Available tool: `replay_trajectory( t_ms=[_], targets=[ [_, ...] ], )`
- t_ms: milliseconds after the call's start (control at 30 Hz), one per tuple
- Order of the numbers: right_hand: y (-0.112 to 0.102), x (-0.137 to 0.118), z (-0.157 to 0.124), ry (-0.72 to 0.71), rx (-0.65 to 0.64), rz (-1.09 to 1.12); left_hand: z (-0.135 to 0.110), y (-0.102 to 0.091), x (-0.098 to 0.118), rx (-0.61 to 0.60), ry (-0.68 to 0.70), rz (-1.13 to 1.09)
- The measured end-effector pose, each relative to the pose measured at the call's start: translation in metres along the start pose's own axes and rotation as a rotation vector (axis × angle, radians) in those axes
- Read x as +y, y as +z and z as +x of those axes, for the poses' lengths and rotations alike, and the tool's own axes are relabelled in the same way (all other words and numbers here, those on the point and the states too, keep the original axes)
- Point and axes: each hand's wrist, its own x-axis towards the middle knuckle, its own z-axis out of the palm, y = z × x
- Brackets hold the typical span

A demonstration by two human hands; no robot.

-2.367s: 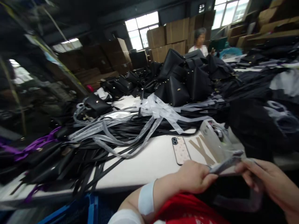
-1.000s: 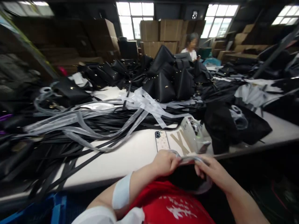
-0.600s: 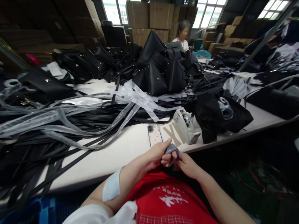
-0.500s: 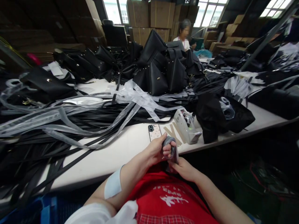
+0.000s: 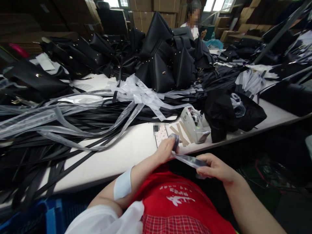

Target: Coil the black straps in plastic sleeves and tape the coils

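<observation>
Filling the upper frame, white table (image 5: pixel 126 152) carries black bags (image 5: pixel 161 71), loose straps (image 5: pixel 73 123), tape dispenser (image 5: pixel 195 125) at centre. Lower centre: left hand (image 5: pixel 165 150) clamps the coiled end, right hand (image 5: pixel 214 167) pinches the free end; wrapped strap (image 5: pixel 187 159) stretches between them, partly rolled, rest unwound.

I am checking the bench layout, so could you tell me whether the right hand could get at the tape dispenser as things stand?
Probably yes: the tape dispenser stands near the edge of the table, just beyond the right hand, with nothing between. But its fingers pinch the wrapped strap.
</observation>
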Motion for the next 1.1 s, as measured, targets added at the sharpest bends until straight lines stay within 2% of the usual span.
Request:
replay_trajectory(
  t_ms=[67,133,200,300,367,433,500,567,633,700,767,833,900,1000,1100],
  targets=[
    [0.007,-0.006,-0.005,-0.035,-0.065,-0.012,0.013,-0.005,0.003,0.147,-0.170,-0.467],
    [0.014,-0.009,-0.008,-0.083,-0.076,-0.030,0.026,-0.016,0.006,0.266,-0.285,-0.808],
    [0.019,-0.010,-0.008,-0.114,-0.049,-0.066,0.036,-0.028,0.008,0.324,-0.321,-0.952],
    [0.022,-0.009,-0.006,-0.120,-0.012,-0.145,0.042,-0.034,0.005,0.384,-0.272,-0.937],
    [0.021,-0.008,-0.004,-0.115,0.009,-0.170,0.038,-0.027,0.001,0.409,-0.171,-0.722],
    [0.019,-0.006,-0.004,-0.106,0.065,-0.149,0.028,-0.015,-0.003,0.356,-0.002,-0.274],
    [0.011,-0.003,-0.004,-0.100,0.167,-0.072,0.014,-0.003,-0.005,0.204,0.165,0.241],
    [-0.001,0.000,-0.005,-0.110,0.272,0.005,0.000,0.009,-0.002,0.006,0.269,0.633],
    [-0.017,0.002,-0.004,-0.125,0.344,0.012,-0.009,0.016,0.004,-0.156,0.287,0.865],
    [-0.032,0.003,-0.002,-0.116,0.387,-0.070,-0.013,0.017,0.011,-0.267,0.242,0.927],
    [-0.045,0.003,0.003,-0.073,0.377,-0.188,-0.013,0.014,0.018,-0.392,0.130,0.784],
    [-0.052,0.005,0.008,-0.048,0.310,-0.305,-0.012,0.010,0.023,-0.539,-0.023,0.475],
    [-0.053,0.008,0.014,-0.064,0.242,-0.411,-0.012,0.006,0.027,-0.627,-0.169,0.110],
    [-0.046,0.016,0.022,-0.117,0.312,-0.531,-0.011,0.004,0.030,-0.633,-0.288,-0.269],
    [-0.040,0.021,0.026,-0.150,0.440,-0.543,-0.011,0.002,0.033,-0.580,-0.336,-0.387]
  ],
)
